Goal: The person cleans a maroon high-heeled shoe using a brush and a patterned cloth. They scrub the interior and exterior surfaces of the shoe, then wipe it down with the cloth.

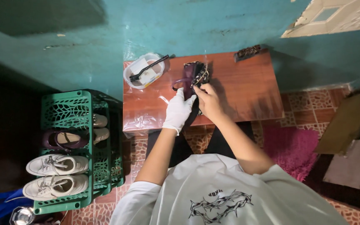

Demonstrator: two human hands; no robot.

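Overhead view. The person's legs and lap are hidden beneath the white printed shirt (226,191), and the left third of the scene falls into deep shadow where nothing can be made out. The low wooden table (246,87), partly covered by a clear plastic sheet (140,116), carries the work. Beside it stands a green plastic crate (69,108) with two white sneakers (55,175) lying on top and dark sandals inside, only partly visible through the lattice. A pink mat (290,150) lies on the tiled floor. A clear tub (143,71) with a black brush (148,68) across it sits at the table's far left corner.

The dark sandal (195,75), purplish with a strap loop and pale beaded trim, lies near the table's middle, long axis running away from the person; toe and heel cannot be told apart. The left hand (179,110), in a white glove, is curled closed around the sandal's near end. The bare right hand (208,100) pinches its trim with bent fingers; what lies under them is hidden.
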